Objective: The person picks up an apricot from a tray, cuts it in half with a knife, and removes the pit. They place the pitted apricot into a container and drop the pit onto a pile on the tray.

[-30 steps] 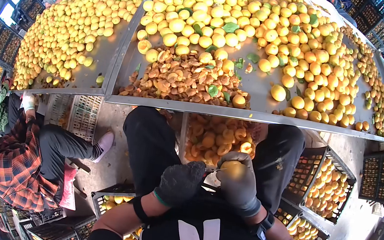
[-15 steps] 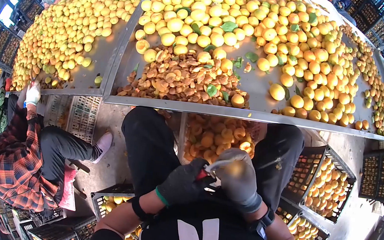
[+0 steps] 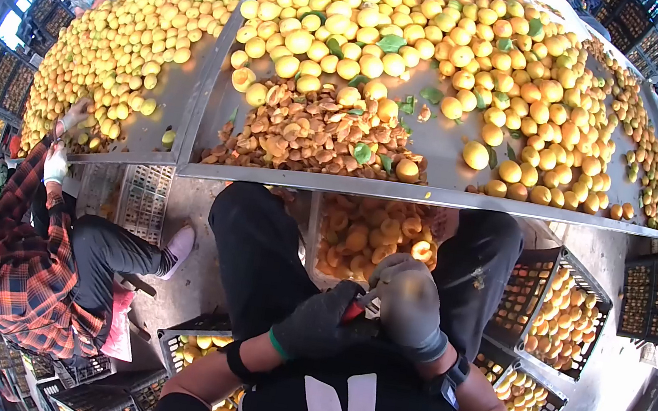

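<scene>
My left hand [image 3: 319, 315], in a dark glove with a green cuff, is closed around a small red-handled knife [image 3: 353, 311]. A short bit of its metal blade points toward my other hand. My right hand [image 3: 409, 308], in a grey glove with a stained back, has its fingers curled in close to the blade. Whatever lies inside those fingers is hidden. Both hands are over my lap. Just beyond them, between my knees, a crate holds halved apricots [image 3: 375, 233].
The metal table [image 3: 431, 196] carries whole yellow apricots [image 3: 354, 28], leaves and a heap of brown pieces [image 3: 314, 132]. Black crates of apricots [image 3: 561, 322] stand at my right, and another [image 3: 195, 347] at my left. A co-worker in a checked shirt [image 3: 33, 273] sits at left.
My right hand has turned slightly, and the pale blurred streak across it is gone. My left hand has shifted a little. The co-worker's arms reach farther onto the fruit.
</scene>
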{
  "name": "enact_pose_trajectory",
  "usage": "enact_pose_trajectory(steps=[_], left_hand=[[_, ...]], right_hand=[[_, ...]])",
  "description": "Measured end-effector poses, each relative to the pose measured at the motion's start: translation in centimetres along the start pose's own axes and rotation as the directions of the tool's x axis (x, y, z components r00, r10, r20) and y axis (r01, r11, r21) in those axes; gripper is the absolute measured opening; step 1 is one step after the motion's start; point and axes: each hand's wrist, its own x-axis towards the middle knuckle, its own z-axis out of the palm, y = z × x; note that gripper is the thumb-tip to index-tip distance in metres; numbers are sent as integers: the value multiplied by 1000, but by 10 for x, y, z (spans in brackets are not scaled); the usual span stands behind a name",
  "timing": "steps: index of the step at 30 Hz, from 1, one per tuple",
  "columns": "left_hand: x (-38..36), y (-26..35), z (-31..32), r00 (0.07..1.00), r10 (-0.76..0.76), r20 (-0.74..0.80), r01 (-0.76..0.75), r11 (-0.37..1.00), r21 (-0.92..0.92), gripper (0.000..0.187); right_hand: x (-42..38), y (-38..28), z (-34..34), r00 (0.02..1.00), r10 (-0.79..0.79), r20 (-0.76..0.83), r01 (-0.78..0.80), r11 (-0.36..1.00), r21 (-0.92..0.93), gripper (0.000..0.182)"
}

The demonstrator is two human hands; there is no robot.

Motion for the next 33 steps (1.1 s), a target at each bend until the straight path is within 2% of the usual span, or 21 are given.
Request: enact_pose_trajectory(steps=[1,2,3,5,6,8,9,10,11,14,20,24,26,29,33], left_hand=[[4,4,-7,936,-215,278,315,864,-393,37],[6,6,-11,764,-264,589,631,498,-595,36],[3,2,-6,764,-264,589,631,498,-595,36],[-5,-11,7,864,-181,470,498,176,-849,33],[-5,-14,6,864,-183,469,498,177,-849,33],[-3,-19,1,930,-213,299,364,639,-677,30],[-1,-18,-3,930,-213,301,365,639,-677,30],[2,-14,-9,986,-117,123,159,887,-433,30],[4,-12,-11,999,43,-13,-44,994,-100,32],[-2,-12,-7,1000,-15,0,15,997,-71,33],[-5,-9,-6,997,29,-76,-21,994,106,32],[-11,-13,1,996,28,-82,-20,995,96,33],[-11,-11,-1,1000,10,-26,-7,994,108,31],[-15,-14,-2,1000,7,2,-7,994,113,30],[-13,-17,-1,999,27,-18,-24,984,178,32]], right_hand=[[2,4,-5,1000,25,2,-25,1000,12,17],[3,6,-8,999,52,6,-52,998,24,17],[3,6,-8,999,53,7,-53,998,25,17],[4,5,-7,993,102,53,-107,989,101,23],[5,0,-3,993,103,54,-108,989,102,23],[4,-14,8,981,189,29,-192,974,117,35],[3,-11,6,982,189,28,-191,974,119,35],[1,-6,2,989,148,30,-150,985,89,41],[0,-3,-1,994,106,36,-108,992,59,46],[-1,-5,-2,986,138,94,-147,985,93,46],[-2,-7,6,989,135,51,-140,985,100,44],[-3,-4,6,995,97,34,-100,991,89,42],[-2,-4,3,995,7,97,-3,999,-37,39],[-3,-1,2,993,-46,110,58,992,-112,37],[0,-4,4,988,-40,147,57,992,-110,36]])
